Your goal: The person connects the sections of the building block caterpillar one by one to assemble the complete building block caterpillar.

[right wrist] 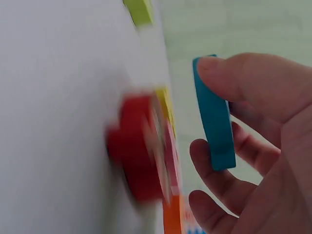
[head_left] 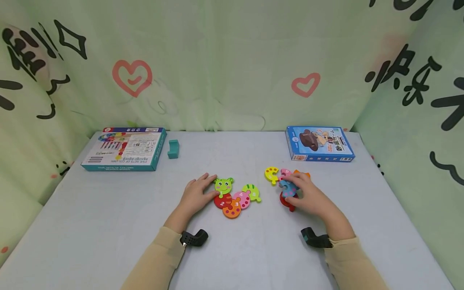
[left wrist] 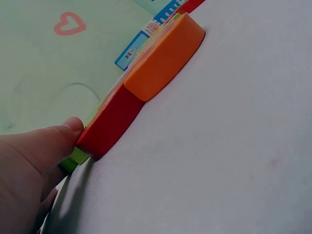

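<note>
My left hand (head_left: 197, 192) holds the green smiling-face puzzle piece (head_left: 223, 185), thumb and index finger at its left side. This caterpillar head joins a chain of the red piece 2 (head_left: 222, 202), orange piece 3 (head_left: 232, 209), pink piece 4 (head_left: 242, 199) and green piece 5 (head_left: 251, 192). In the left wrist view the thumb (left wrist: 68, 134) lies at the red piece's end. My right hand (head_left: 308, 194) pinches a blue spotted puzzle piece (right wrist: 214, 122) between thumb and fingers, raised above the table. Below it lies a red piece (right wrist: 139, 146), blurred in the right wrist view.
A yellow piece (head_left: 271, 175), a pink piece (head_left: 285, 173) and a partly hidden orange piece (head_left: 303, 173) lie near my right hand. A teal block (head_left: 173, 149) stands beside the white and teal box (head_left: 121, 151) at back left. A blue box (head_left: 320, 144) sits at back right.
</note>
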Available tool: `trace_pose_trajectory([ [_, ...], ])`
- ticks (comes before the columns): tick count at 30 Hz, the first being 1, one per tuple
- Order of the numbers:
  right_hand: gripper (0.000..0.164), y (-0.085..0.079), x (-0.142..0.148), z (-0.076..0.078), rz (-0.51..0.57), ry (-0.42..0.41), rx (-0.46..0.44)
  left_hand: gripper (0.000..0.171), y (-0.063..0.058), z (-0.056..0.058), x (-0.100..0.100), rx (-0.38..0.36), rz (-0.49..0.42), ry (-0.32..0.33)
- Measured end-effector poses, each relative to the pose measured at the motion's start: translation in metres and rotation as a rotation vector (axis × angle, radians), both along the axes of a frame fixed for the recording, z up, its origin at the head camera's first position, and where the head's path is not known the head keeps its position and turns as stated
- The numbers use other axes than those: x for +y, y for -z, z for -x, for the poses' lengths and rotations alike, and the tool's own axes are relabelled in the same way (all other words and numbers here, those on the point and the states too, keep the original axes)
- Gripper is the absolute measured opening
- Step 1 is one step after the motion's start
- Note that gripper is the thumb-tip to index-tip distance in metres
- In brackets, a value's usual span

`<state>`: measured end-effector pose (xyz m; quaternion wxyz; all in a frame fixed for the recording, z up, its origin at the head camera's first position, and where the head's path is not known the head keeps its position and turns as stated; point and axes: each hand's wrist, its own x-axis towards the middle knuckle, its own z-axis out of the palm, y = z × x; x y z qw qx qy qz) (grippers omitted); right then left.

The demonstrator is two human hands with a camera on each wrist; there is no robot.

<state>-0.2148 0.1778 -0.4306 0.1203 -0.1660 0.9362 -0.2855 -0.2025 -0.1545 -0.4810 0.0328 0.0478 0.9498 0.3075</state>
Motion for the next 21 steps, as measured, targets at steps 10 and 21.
trace_pose_trajectory([
  [10,0.055,0.008,-0.041,-0.009,0.059,-0.062,-0.031,0.056,0.001,0.000,0.000,0.000,0.000,-0.003],
  [21,0.060,0.012,-0.044,-0.010,0.085,-0.125,-0.008,0.056,0.001,0.000,0.000,0.004,-0.001,0.004],
])
